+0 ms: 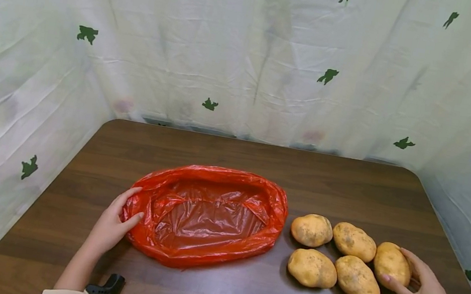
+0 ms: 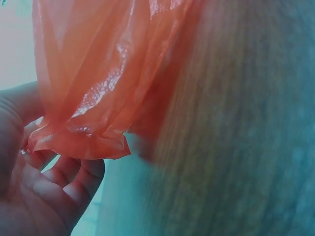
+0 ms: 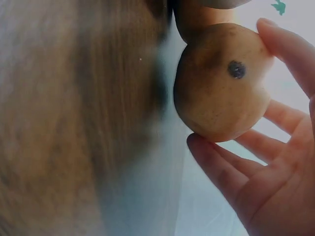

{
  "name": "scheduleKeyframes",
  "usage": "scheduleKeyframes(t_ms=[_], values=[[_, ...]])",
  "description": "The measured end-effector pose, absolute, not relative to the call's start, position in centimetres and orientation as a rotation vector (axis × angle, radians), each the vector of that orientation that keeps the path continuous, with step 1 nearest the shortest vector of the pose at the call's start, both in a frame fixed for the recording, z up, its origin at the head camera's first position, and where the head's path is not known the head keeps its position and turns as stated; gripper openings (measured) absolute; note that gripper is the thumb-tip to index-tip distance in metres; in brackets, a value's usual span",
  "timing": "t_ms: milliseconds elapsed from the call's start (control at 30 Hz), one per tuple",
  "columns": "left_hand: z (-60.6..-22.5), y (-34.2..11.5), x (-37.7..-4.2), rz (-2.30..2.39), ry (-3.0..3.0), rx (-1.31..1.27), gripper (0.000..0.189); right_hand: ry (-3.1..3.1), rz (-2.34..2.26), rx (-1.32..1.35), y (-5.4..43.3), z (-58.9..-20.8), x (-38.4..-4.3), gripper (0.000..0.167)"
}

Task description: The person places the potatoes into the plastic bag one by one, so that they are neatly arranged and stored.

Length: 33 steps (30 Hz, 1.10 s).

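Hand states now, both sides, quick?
Left hand: closed on the left end of the red bag.
Right hand: closed around the rightmost potato, thumb on one side, fingers on the other.

The left wrist view shows the tabletop blurred and the red bag cut off above.

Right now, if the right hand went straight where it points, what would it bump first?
The rightmost potato, which the right hand is touching; past that, probably another potato, though depth is unclear.
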<state>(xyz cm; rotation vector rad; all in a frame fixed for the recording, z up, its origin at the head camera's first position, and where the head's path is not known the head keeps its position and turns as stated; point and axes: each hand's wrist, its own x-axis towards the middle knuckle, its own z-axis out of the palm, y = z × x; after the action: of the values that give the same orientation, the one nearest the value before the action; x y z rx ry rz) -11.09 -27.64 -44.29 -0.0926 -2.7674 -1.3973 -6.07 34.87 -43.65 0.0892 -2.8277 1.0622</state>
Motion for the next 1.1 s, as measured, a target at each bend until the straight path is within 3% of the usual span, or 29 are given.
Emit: scheduleKeyframes(t_ms=[333, 667, 1100], values=[[-44.4, -27.7, -11.1, -1.366, -2.758, -0.142, 0.061, -2.765, 0.98, 0.05, 34.2, -42.0, -6.6, 0.074], [-44.0, -27.6, -11.0, -1.361, -2.751, -0.175, 0.061, -2.727, 0.978, 0.21, 31.0, -38.7, -9.2, 0.077], [-44.3, -27.8, -11.2, -1.353, -2.768, -0.174, 0.062, -2.534, 0.957, 0.704, 24.0, -33.7, -14.4, 0.08]])
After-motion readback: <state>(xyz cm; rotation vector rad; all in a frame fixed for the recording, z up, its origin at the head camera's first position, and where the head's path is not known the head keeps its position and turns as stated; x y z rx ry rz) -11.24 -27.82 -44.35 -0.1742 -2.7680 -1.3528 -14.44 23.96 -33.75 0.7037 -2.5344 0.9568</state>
